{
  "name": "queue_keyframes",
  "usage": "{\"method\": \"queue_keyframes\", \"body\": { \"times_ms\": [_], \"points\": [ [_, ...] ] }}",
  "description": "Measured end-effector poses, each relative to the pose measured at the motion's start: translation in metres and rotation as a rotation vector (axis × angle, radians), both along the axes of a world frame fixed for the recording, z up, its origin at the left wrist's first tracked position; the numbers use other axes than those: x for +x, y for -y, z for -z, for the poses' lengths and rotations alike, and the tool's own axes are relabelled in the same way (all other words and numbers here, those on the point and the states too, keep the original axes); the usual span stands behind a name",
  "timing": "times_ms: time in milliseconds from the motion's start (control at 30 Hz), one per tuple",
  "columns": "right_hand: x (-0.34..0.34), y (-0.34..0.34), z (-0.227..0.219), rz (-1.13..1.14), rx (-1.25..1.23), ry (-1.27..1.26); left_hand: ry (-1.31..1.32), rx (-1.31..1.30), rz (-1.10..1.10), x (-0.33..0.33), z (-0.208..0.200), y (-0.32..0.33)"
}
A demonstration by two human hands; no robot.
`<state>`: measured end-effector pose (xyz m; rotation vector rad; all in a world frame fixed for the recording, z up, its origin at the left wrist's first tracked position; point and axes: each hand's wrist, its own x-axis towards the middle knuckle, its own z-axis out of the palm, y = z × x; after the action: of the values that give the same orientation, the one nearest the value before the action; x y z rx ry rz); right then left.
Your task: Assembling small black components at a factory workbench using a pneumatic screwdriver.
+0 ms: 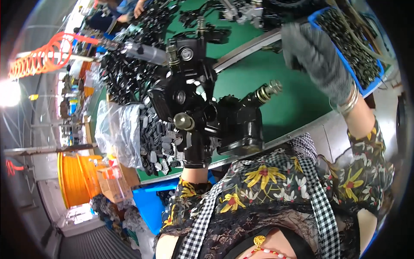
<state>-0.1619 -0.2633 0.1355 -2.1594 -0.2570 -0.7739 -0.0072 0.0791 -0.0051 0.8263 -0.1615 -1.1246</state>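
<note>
My right hand (311, 60), in a grey knitted glove, is raised over the right part of the green worktable (286, 101). Its fingers are curled in, and whatever they may hold is hidden. In front of my chest stands a bulky black machine (189, 93) with several metal knobs and bolt-like fittings. My left forearm (195, 175) reaches up behind its lower part, so the left hand and its fingers are out of sight. Beside the machine, many small black parts (157, 140) lie heaped near the left arm.
A blue-rimmed tray (360, 91) of small dark parts stands at the right. Black pieces (125, 75) pile up at the left beside a clear plastic bag (116, 134). An orange coiled hose (47, 56) hangs there. A co-worker's hand (138, 8) shows at the far edge.
</note>
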Motion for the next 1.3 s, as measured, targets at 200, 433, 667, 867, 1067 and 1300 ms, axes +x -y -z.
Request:
{"method": "queue_keyframes", "body": {
  "times_ms": [200,433,667,867,1067,1300],
  "points": [
    [0.014,-0.068,0.002,-0.270,0.193,-0.197,-0.367,-0.054,-0.100,-0.006,0.000,-0.012],
    [0.031,-0.092,0.007,-0.383,0.179,-0.187,0.957,0.037,0.086,-0.014,-0.070,-0.005],
    [0.025,-0.069,0.036,-0.241,0.147,-0.432,0.955,0.334,-0.385,-0.028,-0.088,-0.033],
    [-0.029,-0.057,0.091,0.174,-0.075,-0.325,0.278,-0.054,-0.812,0.040,-0.108,-0.046],
    [-0.071,-0.087,0.124,0.593,-0.088,-0.272,0.599,0.673,-0.645,0.172,-0.162,-0.051],
    [-0.051,-0.107,0.135,0.527,-0.127,-0.427,0.922,0.668,-0.586,0.435,-0.116,-0.128]
  ]
}}
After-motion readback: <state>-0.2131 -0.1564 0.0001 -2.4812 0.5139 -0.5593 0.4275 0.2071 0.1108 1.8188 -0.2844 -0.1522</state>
